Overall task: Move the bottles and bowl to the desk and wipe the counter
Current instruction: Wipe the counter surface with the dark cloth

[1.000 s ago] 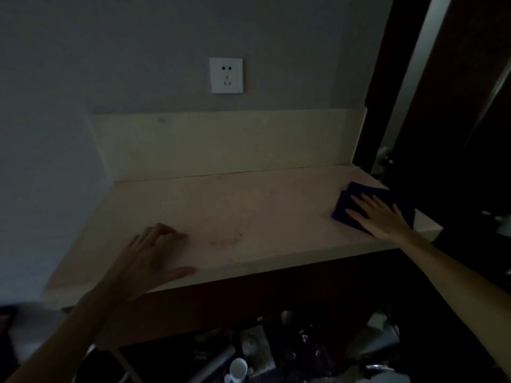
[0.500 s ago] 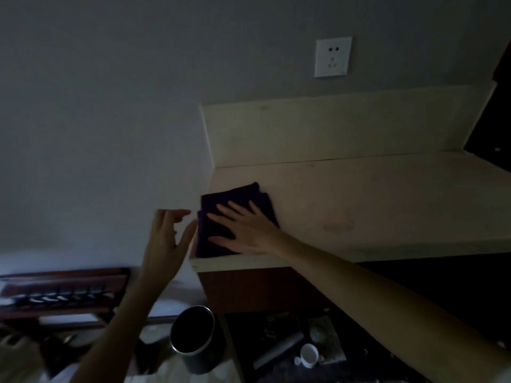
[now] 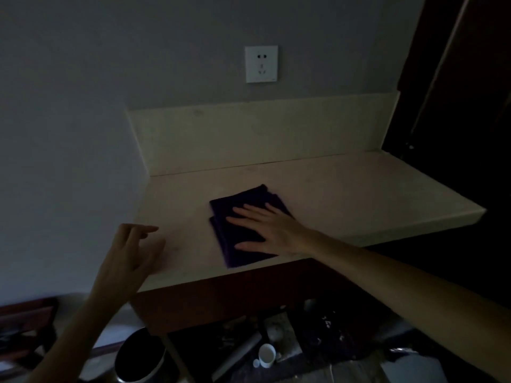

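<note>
A folded dark purple cloth (image 3: 243, 201) lies on the pale counter (image 3: 345, 194), near its front edge and left of the middle. My right hand (image 3: 265, 229) presses flat on the cloth with its fingers spread. My left hand (image 3: 130, 261) hovers by the counter's front left corner, fingers loosely apart, holding nothing. No bottles or bowl show on the counter. The room is dim.
A pale backsplash (image 3: 262, 134) runs behind the counter with a white wall socket (image 3: 261, 64) above it. A dark bin (image 3: 139, 357) stands on the floor at lower left. Clutter and a small white cup (image 3: 266, 354) lie under the counter. A dark door frame (image 3: 448, 78) stands to the right.
My right hand slid the cloth from the counter's right end to its left end, then back toward the middle. My left hand lifted off the counter and hovers at the left corner.
</note>
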